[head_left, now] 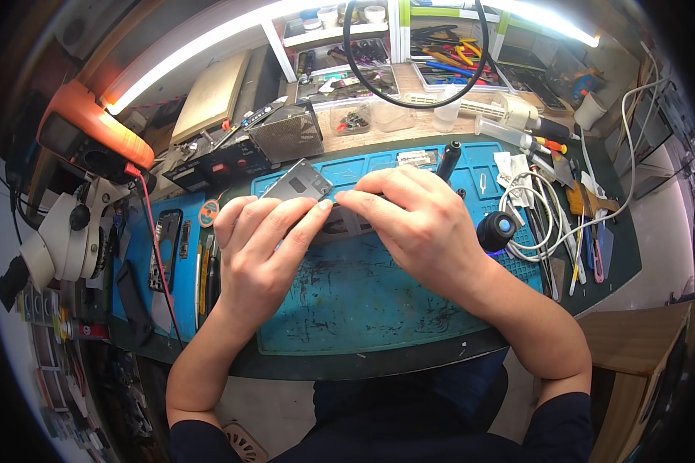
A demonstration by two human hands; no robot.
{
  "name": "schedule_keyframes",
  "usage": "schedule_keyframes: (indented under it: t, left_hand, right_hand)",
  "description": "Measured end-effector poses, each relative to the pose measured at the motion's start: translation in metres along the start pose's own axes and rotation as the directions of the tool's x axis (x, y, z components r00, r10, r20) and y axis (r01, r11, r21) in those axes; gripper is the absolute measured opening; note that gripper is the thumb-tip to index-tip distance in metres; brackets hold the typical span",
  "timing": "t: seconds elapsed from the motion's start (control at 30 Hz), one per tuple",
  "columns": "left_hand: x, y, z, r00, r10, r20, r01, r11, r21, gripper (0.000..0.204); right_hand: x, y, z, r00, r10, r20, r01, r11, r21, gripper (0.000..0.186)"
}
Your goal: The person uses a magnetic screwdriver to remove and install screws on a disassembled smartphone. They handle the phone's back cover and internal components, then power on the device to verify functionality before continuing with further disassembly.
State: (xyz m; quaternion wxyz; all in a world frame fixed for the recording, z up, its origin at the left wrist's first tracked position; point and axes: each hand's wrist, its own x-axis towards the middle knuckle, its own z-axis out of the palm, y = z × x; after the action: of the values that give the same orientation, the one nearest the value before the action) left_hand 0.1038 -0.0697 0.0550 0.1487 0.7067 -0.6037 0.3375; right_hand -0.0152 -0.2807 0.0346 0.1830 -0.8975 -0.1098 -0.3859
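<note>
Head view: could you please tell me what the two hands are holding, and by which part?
Both the left hand and right hand hold a flat grey phone by its near end.

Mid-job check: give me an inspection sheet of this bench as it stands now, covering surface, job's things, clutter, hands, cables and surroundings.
Surface: blue work mat, scuffed and stained, on a dark green bench.
Job's things: flat grey phone-like device held over the mat, mostly hidden by both hands.
Clutter: black-handled tool, small round black loupe-like piece, hand tools at the right mat edge, dark phone frame on the left.
Hands: left hand and right hand both grip the device, fingers meeting at its edge.
Cables: white cable coil; red lead on the left.
Surroundings: microscope, orange meter, tool trays behind.
</note>
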Motion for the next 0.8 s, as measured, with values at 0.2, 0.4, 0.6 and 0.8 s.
schedule_keyframes:
  t: [0.2,0.4,0.6,0.8]
  left_hand:
    - [-0.0003,-0.0004,-0.0001,1.000,0.003,0.001,-0.003,1.000,0.003,0.033]
    - [0.0005,0.0008,-0.0006,1.000,-0.005,0.002,0.005,1.000,-0.002,0.034]
    - [-0.0015,-0.0002,0.0016,1.000,-0.005,-0.012,0.005,1.000,-0.008,0.034]
    - [-0.0001,-0.0001,-0.0004,1.000,-0.014,0.010,0.014,1.000,-0.026,0.035]
  right_hand:
    - [-0.0005,0.0002,0.0008,1.000,-0.002,-0.004,0.002,1.000,-0.001,0.028]
    - [0.0005,-0.0008,-0.0012,1.000,0.002,-0.001,-0.002,1.000,-0.002,0.028]
    - [0.0029,-0.0021,-0.0033,1.000,0.010,0.007,-0.010,1.000,0.009,0.029]
    - [0.0047,-0.0003,-0.0049,1.000,0.015,0.026,-0.016,0.999,0.036,0.030]
